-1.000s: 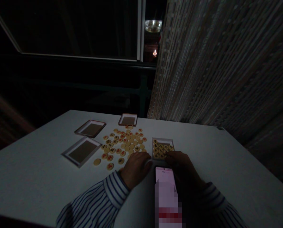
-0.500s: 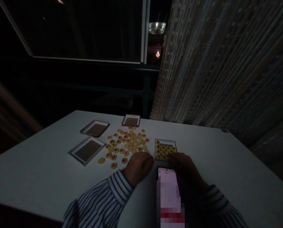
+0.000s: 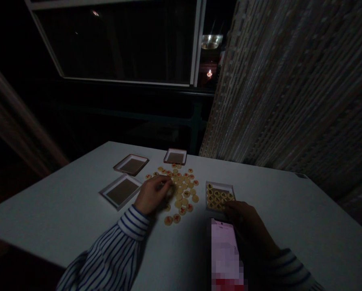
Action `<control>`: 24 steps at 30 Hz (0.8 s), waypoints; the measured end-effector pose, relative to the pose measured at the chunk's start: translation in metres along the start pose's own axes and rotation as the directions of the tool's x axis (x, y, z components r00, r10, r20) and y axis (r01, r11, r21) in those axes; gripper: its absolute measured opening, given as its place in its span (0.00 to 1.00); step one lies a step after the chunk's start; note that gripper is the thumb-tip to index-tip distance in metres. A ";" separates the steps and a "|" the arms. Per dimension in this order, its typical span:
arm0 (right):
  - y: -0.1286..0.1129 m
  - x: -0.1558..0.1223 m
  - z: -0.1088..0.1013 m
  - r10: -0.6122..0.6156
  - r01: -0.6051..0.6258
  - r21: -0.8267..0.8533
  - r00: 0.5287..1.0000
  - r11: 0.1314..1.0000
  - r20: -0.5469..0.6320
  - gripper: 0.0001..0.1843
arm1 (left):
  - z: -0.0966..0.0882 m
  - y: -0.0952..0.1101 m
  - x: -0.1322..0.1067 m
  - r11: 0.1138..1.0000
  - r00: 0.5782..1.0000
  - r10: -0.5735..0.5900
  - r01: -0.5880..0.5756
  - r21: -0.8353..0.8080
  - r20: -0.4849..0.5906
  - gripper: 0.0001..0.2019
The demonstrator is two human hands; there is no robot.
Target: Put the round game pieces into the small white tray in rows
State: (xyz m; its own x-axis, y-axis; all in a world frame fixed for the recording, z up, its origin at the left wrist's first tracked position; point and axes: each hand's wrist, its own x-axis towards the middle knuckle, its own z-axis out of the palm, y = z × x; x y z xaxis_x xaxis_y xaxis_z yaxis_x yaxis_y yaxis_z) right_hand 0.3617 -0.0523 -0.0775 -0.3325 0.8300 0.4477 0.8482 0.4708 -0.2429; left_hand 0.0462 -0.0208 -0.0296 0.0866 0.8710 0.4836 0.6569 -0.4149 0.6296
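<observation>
Up-left over round, cream-coloured discs point(image 3: 185, 186) mid-frame has moved the left hand point(image 3: 153, 195) — apparently picking for the pale rectangular tray point(image 3: 221, 185), right of centre, by the right hand point(image 3: 249, 222); next calls for fine pinching. Neither grip can be told.

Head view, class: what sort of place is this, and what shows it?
Probably a dimly lit indoor seating area, perhaps a café or home; I cannot tell which. It shows in the string curtain, the window and the white table strewn with round game pieces.
</observation>
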 end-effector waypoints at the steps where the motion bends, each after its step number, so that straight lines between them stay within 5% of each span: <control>1: 0.000 -0.001 -0.001 -0.002 0.002 0.008 1.000 1.000 -0.019 0.14 | -0.005 -0.008 0.000 1.000 0.999 -0.028 0.028 0.009 -0.021 0.13; 7: -0.012 0.008 -0.016 -0.001 0.003 0.027 0.998 1.000 -0.070 0.13 | -0.020 -0.038 -0.002 0.991 0.991 -0.108 0.114 0.074 -0.077 0.14; 14: -0.049 0.059 -0.028 -0.138 0.146 -0.031 0.975 0.989 0.172 0.13 | -0.024 -0.048 -0.002 0.965 0.995 -0.096 0.094 0.245 -0.006 0.16; 24: -0.119 0.130 0.027 -0.245 0.319 -0.063 0.827 0.946 0.506 0.14 | -0.026 -0.062 -0.009 0.920 0.988 -0.154 0.152 0.360 -0.023 0.15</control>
State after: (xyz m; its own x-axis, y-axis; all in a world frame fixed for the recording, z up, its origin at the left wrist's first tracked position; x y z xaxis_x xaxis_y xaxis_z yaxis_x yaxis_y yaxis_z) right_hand 0.2065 0.0082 -0.0136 -0.6915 0.7224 -0.0053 0.7221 0.6910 -0.0326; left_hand -0.0145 -0.0100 -0.0572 -0.0327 0.9183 0.3944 0.8875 -0.1548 0.4340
